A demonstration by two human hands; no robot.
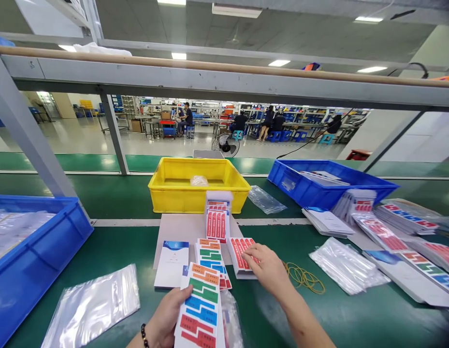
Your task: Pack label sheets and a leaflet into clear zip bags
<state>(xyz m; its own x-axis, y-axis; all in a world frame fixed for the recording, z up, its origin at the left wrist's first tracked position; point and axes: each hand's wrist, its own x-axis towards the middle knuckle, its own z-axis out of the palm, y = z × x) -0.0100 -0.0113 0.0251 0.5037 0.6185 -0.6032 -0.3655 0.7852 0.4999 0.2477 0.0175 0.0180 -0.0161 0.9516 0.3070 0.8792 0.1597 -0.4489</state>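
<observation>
My left hand [169, 309] is closed on a few sticker sheets [200, 309] printed with orange, green, blue and red label shapes, thumb on top. My right hand [264, 263] has its fingers drawn together on the top sheet of a stack of red sticker sheets [240, 251]. Between the hands lies a pile of multicoloured sticker sheets [211, 256]. To its left sits a stack of white booklets [172, 261] with a blue top band. Behind, more red sticker sheets [217, 224] lean upright. A clear plastic bag [231, 314] is partly hidden under the held sheets.
A yellow bin [198, 200] stands ahead, with blue bins at left [61, 251] and right [300, 188]. Clear bags [97, 304] lie at left, others [345, 266] at right. Rubber bands [306, 278] lie beside my right forearm. A shelf beam [224, 79] crosses above.
</observation>
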